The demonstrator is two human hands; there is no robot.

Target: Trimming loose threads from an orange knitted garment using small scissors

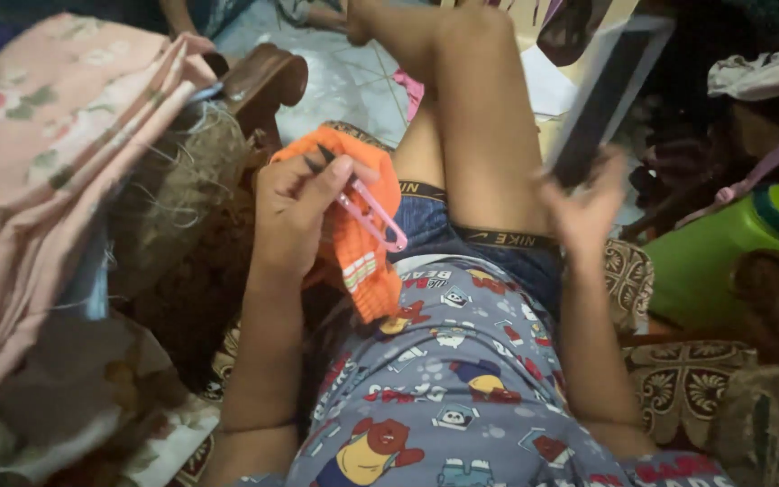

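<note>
At frame centre the left hand [295,203] pinches a soft, limp orange cloth [362,234] and pink thread snips [373,215], light but pointed, best held at the handles, while the blurred right hand [588,212] grips a dark flat phone-like slab [608,90].

- One view only, from a camera worn on the person's head, so no second view shares any part of the scene.
- It faces steeply down over the lap and bent knee [475,108].
- It sits close: torso near, tiled floor [335,81] far.
</note>
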